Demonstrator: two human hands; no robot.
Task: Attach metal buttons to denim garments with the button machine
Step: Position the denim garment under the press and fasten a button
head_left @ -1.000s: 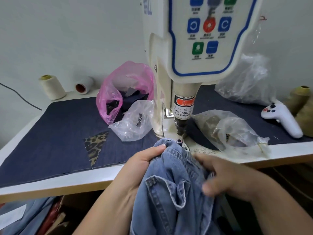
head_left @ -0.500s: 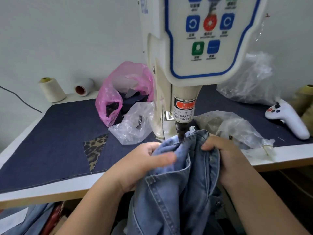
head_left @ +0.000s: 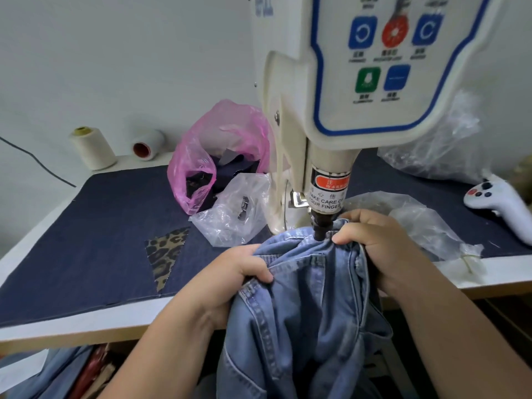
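2 hands, 1 denim garment, 1 button machine

Plastic bags crowd the machine head; left tabletop open.

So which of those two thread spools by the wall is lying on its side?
The smaller white spool, showing its reddish core. The cream one left of it stands upright.

Light-blue denim garment, pink bag, leopard-print patch
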